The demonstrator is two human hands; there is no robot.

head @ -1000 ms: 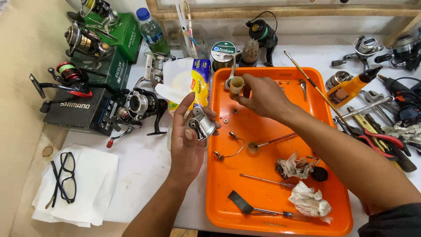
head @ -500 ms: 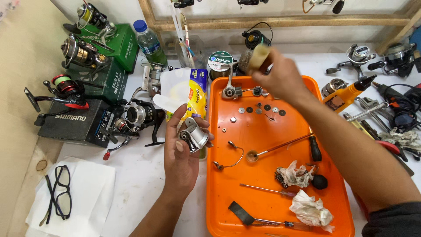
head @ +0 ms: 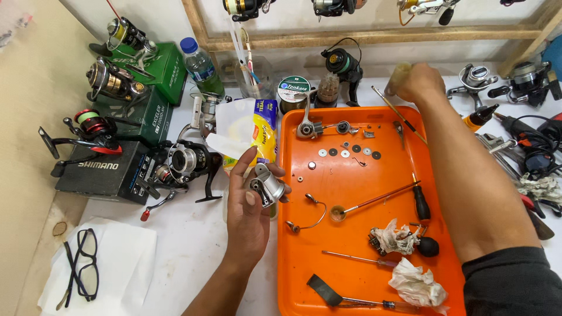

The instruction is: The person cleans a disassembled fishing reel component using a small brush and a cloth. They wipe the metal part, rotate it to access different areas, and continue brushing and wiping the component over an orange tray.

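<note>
The left hand holds a silver reel rotor over the desk, just left of the orange tray; its fingers are clamped around the part, thumb on the near face, open end turned toward the camera. The right hand is stretched past the tray's far right corner, fingers closed on a small pale tub; it looks like a grease pot, though it is half hidden and blurred, so I cannot be sure.

On the tray lie a row of washers, a bail wire, a brush with its tip in a small cap, a black-handled screwdriver, crumpled rags and a reel body at the far edge. Several reels stand on boxes to the left, glasses lie on paper near the front, and pliers and other tools crowd the right side.

As I judge it, the far hand's reach is the delicate part: the forearm passes over the loose washers and the brush handle, so it should stay high and come down only beyond the tray rim. The tub wants a flat, bare spot on the desk. Meanwhile the rotor is best kept level and well gripped, over the desk or tray rather than the floor, so nothing small can drop out and roll away.
</note>
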